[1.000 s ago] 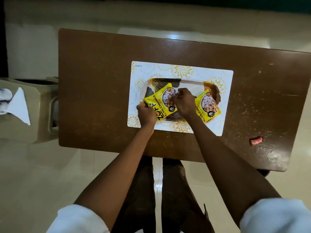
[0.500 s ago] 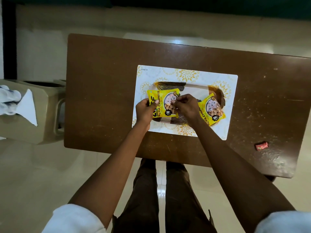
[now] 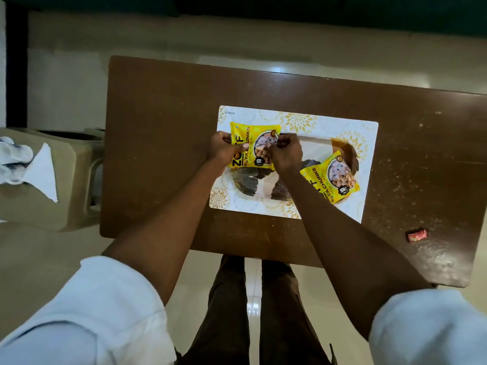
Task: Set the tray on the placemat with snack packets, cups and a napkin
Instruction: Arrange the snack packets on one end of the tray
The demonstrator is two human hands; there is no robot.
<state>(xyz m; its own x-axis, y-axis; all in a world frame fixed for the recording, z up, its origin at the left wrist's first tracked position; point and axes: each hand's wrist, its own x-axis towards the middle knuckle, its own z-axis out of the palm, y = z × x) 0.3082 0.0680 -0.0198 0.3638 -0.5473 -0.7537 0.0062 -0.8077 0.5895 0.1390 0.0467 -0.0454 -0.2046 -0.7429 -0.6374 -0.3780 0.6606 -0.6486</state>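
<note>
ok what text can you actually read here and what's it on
"KUBER": corner of the placemat.
"SOYA CHUNKS", "10": held snack packet; its brand is partly hidden by the left hand and right hand.
"CHUNKS", "10": second snack packet.
Red wrapper: unreadable.

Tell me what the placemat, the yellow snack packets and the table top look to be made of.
Placemat: looks like smooth plastic or laminated sheet, white with a printed gold floral pattern; lies flat with crisp edges.
Snack packets: glossy printed plastic film, judging by the sheen and crinkled edges; the left one is held by both hands.
Table top: dark brown, semi-gloss, probably laminate or varnished wood; it reflects light and shows scuffs.
</note>
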